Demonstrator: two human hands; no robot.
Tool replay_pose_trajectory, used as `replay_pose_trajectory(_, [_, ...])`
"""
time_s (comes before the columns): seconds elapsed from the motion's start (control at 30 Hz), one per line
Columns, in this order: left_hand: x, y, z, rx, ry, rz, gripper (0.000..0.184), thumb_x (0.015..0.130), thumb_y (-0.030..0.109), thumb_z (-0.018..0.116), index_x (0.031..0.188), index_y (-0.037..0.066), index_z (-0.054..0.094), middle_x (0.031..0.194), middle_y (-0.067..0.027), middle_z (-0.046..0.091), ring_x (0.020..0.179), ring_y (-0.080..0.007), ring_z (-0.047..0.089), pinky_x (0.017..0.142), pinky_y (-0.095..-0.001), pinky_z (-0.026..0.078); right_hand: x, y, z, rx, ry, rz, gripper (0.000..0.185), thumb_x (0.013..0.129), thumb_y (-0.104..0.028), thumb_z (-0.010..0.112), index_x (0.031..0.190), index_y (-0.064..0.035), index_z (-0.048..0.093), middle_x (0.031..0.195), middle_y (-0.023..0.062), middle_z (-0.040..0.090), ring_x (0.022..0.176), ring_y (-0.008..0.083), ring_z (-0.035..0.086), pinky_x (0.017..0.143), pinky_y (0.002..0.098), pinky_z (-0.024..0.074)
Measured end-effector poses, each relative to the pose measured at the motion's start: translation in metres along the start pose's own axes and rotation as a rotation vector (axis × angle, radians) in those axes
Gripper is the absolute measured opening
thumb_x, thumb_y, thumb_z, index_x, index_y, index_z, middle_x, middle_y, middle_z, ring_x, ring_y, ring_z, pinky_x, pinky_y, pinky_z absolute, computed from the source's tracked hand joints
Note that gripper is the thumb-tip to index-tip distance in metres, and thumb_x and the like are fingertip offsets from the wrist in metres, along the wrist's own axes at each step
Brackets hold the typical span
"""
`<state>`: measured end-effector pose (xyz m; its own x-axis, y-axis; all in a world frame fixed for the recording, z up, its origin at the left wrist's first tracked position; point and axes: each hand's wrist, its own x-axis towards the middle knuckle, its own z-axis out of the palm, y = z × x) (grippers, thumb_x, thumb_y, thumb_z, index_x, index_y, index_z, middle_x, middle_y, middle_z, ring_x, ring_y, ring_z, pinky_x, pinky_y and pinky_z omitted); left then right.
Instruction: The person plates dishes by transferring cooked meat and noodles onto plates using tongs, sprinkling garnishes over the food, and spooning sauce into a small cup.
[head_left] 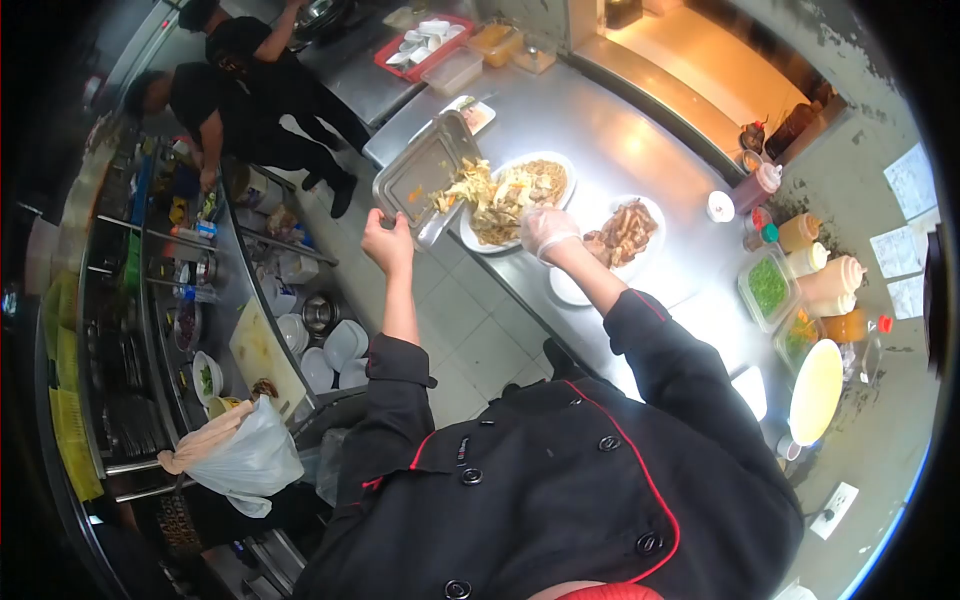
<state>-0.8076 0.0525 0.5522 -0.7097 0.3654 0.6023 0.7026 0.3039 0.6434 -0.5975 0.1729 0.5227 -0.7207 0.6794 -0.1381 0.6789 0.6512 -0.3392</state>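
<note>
My left hand [388,240] grips a rectangular metal pan [425,165] by its near edge, tilted toward an oval white plate [572,186]. Cabbage-like food [465,187] spreads from the pan's lip onto the noodles [540,185] on that plate. Over the plate's near right edge is my right hand [548,232], in a clear glove; its fingers are bent, and whether they hold anything is not clear. Just right of it, sliced browned meat [625,235] lies on a second white plate [655,215].
Sauce bottles [830,280] and a tub of chopped greens [768,285] line the steel counter's right side. A red tray [445,45] of white dishes stands at the back. Two people [225,100] are at the upper left. A plastic bag [250,455] hangs lower left.
</note>
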Motion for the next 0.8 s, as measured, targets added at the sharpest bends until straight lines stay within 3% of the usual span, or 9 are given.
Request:
replay_pose_trajectory(0.07, [0.010,0.000,0.004,-0.040,0.044,-0.070,0.020,0.063,0.009,0.070,0.072,0.001,0.054,0.063,-0.0164,0.058,0.060,-0.0309,0.057,0.059,-0.0384,0.044,-0.004,0.004,-0.016,0.041,-0.020,0.038,0.025,0.080,-0.021,0.050,0.090,-0.0029,0.065,0.093,0.0193,0.065,0.088,0.0310,0.063,0.075,0.0384,0.0504])
replay_pose_trajectory(0.13, [0.017,0.007,-0.002,0.012,-0.015,-0.114,0.020,0.063,0.008,0.070,0.072,0.001,0.054,0.063,-0.0160,0.058,0.060,-0.0292,0.058,0.059,-0.0379,0.045,-0.011,0.009,-0.039,0.026,-0.057,0.090,0.027,0.078,-0.024,0.056,0.097,-0.0066,0.064,0.095,0.0181,0.064,0.090,0.0316,0.062,0.078,0.0381,0.0493])
replay_pose_trajectory(0.23, [0.024,0.012,-0.002,0.024,-0.052,-0.116,0.021,0.063,0.009,0.070,0.074,0.001,0.054,0.064,-0.0161,0.059,0.061,-0.0285,0.059,0.060,-0.0375,0.045,-0.011,0.025,-0.065,0.014,-0.158,0.148,0.032,0.080,-0.027,0.049,0.094,-0.0045,0.067,0.103,0.0176,0.062,0.097,0.0301,0.060,0.082,0.0377,0.0483])
replay_pose_trajectory(0.43, [0.034,0.048,0.011,-0.010,-0.146,-0.033,0.023,0.064,0.012,0.069,0.081,0.001,0.058,0.070,-0.0186,0.060,0.066,-0.0328,0.060,0.062,-0.0387,0.046,-0.009,0.053,-0.090,0.054,0.066,0.222,0.034,0.080,-0.034,0.052,0.097,-0.0084,0.066,0.102,0.0163,0.063,0.095,0.0319,0.060,0.081,0.0395,0.0482])
replay_pose_trajectory(0.57, [0.036,0.078,0.022,-0.033,-0.259,0.019,0.026,0.064,0.014,0.069,0.087,0.002,0.061,0.075,-0.0206,0.061,0.071,-0.0358,0.060,0.064,-0.0399,0.047,-0.007,0.036,-0.093,0.052,0.122,0.069,0.032,0.080,-0.031,0.051,0.098,-0.0089,0.065,0.099,0.0156,0.064,0.093,0.0335,0.061,0.078,0.0413,0.0489])
replay_pose_trajectory(0.67, [0.035,0.105,0.025,-0.047,-0.364,-0.029,0.027,0.067,0.014,0.066,0.091,0.003,0.062,0.080,-0.0212,0.062,0.074,-0.0363,0.061,0.066,-0.0404,0.047,-0.007,0.011,-0.083,-0.007,0.153,0.115,0.028,0.079,-0.022,0.048,0.090,-0.0048,0.067,0.095,0.0168,0.065,0.089,0.0314,0.063,0.076,0.0397,0.0503])
replay_pose_trajectory(0.8, [0.027,0.107,0.037,-0.090,-0.352,0.084,0.029,0.070,0.011,0.063,0.098,0.004,0.063,0.080,-0.0210,0.062,0.073,-0.0360,0.061,0.066,-0.0390,0.048,0.015,0.030,-0.055,-0.046,0.178,0.139,0.027,0.079,-0.017,0.046,0.088,-0.0041,0.068,0.093,0.0176,0.065,0.087,0.0301,0.064,0.076,0.0393,0.0509])
